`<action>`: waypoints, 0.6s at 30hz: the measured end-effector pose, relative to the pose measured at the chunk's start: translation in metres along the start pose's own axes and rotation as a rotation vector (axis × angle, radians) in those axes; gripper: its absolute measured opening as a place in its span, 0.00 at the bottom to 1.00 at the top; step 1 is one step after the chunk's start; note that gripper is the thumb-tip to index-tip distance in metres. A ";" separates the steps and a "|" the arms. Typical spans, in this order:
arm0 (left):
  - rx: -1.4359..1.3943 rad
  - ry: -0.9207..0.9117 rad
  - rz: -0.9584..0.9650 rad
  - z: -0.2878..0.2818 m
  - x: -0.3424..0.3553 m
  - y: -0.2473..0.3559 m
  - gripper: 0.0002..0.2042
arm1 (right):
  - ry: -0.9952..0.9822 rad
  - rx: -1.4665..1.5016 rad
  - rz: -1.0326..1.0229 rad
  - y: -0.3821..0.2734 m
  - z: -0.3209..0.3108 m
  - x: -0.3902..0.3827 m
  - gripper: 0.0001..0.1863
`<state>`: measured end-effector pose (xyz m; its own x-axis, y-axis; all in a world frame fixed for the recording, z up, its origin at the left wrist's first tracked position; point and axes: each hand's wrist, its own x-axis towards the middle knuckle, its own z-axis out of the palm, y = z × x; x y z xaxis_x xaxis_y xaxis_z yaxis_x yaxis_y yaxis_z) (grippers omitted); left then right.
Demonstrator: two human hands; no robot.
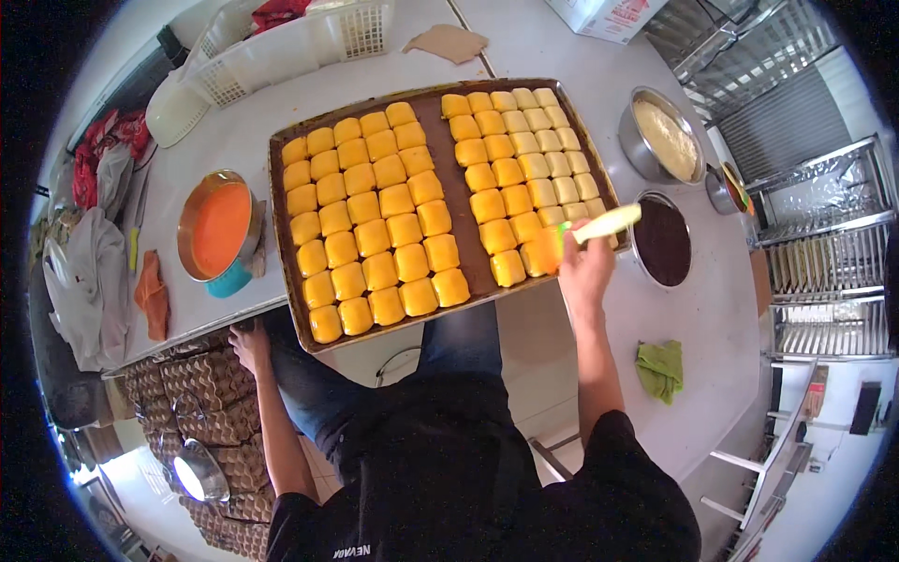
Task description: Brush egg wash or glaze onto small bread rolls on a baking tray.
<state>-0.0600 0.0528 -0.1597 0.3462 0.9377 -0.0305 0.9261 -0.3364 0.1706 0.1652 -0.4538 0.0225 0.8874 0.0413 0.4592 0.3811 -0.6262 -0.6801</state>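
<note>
Black shirt (421, 459) nearest, pale lettering on it; right hand (587, 272) gripping brush (613, 222) at lower right of tray (454, 187) of buns (375, 232); left hand (249, 347) near table (698, 328) edge, can't tell whether closed; beyond, white box (599, 16), red print

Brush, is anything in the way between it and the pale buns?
Nothing visible blocks it. The right hand holds the brush over the tray's near right part, and the pale buns lie uncovered farther back.
</note>
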 end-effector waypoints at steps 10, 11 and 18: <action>0.054 0.020 0.031 0.017 0.014 -0.023 0.40 | -0.305 0.191 -0.061 -0.049 0.000 -0.012 0.07; 0.022 0.001 0.006 0.014 0.011 -0.013 0.40 | -0.302 0.184 -0.058 -0.045 0.001 -0.010 0.07; -0.034 0.000 -0.037 0.001 0.000 0.002 0.40 | 0.136 0.416 0.156 -0.048 0.036 0.017 0.06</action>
<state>-0.0577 0.0523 -0.1608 0.3117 0.9494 -0.0380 0.9327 -0.2981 0.2030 0.1712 -0.3949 0.0418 0.9108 -0.1481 0.3854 0.3424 -0.2506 -0.9055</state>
